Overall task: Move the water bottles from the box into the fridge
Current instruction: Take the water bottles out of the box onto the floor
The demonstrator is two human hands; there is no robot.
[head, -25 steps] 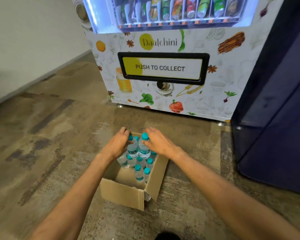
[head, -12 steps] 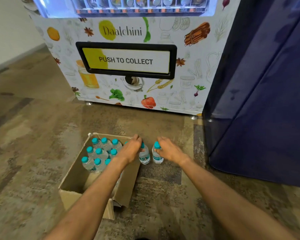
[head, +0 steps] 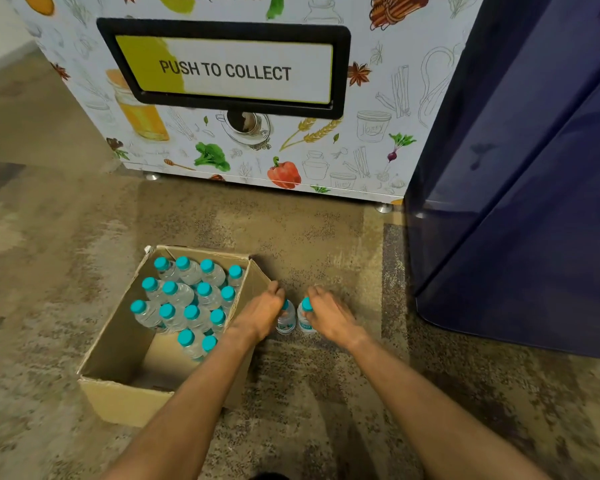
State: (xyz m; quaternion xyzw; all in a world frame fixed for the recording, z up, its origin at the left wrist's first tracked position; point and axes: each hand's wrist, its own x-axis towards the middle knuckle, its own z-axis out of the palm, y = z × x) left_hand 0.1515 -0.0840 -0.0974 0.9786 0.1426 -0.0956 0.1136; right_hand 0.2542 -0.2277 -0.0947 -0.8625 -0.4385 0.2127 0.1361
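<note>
Two small water bottles (head: 286,322) with teal caps, upright and side by side on the mottled brown floor (head: 309,237), lower centre of the frame, just right of an open cardboard box (head: 118,351). Left hand (head: 262,315) curled over the cap of the left one; right hand (head: 329,317) gripping the neck of the right one. Hands near each other, not touching.

Over a dozen more capped bottles (head: 187,299) packed upright in the far part of the box.

Changed from a second ago: both bottles then held at the box, now out of it and down on the floor. Same grips and same spot as half a second ago, only seen from closer.

Illustrated vending machine (head: 378,81) with a PUSH TO COLLECT flap (head: 224,69) across the top of the frame, its lit drinks window now out of view. Dark blue fridge (head: 516,168) along the right edge, well apart from the two bottles.
</note>
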